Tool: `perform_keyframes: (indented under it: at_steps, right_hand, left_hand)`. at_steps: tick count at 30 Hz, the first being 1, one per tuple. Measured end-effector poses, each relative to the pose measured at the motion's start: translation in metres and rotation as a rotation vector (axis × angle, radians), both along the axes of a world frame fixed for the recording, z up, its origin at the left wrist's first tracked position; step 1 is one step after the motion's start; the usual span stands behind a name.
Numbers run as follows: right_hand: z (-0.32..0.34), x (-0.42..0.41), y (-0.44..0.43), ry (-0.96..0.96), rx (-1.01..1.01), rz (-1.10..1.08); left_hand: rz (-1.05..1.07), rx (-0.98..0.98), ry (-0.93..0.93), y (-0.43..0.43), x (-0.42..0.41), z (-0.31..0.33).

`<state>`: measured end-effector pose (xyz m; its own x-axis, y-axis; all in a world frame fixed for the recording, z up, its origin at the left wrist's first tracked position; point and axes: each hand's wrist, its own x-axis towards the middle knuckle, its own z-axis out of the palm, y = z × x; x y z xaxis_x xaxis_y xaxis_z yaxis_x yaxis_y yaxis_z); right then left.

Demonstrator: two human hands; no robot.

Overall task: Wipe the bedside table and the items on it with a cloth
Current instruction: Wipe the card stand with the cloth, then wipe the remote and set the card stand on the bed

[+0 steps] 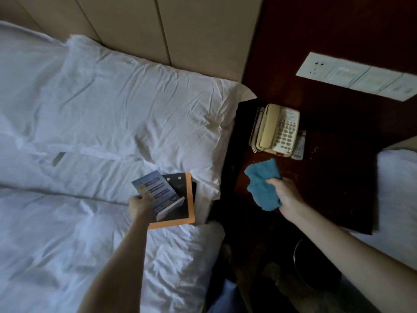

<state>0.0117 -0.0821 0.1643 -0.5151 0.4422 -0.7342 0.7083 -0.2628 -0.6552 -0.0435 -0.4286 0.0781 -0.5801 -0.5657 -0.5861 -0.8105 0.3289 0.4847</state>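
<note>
The dark wooden bedside table stands between two beds. A cream telephone sits at its back, with a grey remote control lying against the phone's right side. My right hand grips a blue cloth on the front part of the tabletop. Over the left bed, my left hand pinches a blue card stand at its lower corner. The stand lies on a black board with an orange border, which rests on the white bedding.
A white pillow and duvet cover the left bed. Another white bed borders the table on the right. A white socket and switch panel sits on the dark wall behind. A dark round bin stands on the floor below the table.
</note>
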Motion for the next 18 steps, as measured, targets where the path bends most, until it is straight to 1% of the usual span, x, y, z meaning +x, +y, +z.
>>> perform_keyframes:
  at_steps: [4, 7, 10, 13, 16, 18]
  right_hand:
    - [-0.005, -0.005, -0.008, 0.016, -0.03, -0.038]
    - [-0.005, -0.008, -0.01, 0.053, -0.081, -0.073]
    - [-0.003, -0.008, -0.007, 0.074, -0.12, -0.093]
    - [0.0, -0.003, 0.003, 0.093, -0.144, -0.124]
    - [0.001, 0.008, 0.023, 0.086, -0.15, -0.172]
    - [0.001, 0.017, 0.041, 0.086, -0.148, -0.211]
  left_hand:
    - [-0.087, -0.086, 0.026, -0.001, -0.006, 0.007]
    - [-0.119, -0.082, 0.092, 0.009, -0.011, 0.019]
    - [-0.171, -0.011, 0.202, 0.031, -0.015, 0.033]
    - [-0.247, 0.146, 0.295, 0.063, -0.018, 0.043]
    - [-0.379, 0.276, 0.307, 0.102, -0.019, 0.051]
    - [-0.46, 0.326, 0.295, 0.131, -0.02, 0.052]
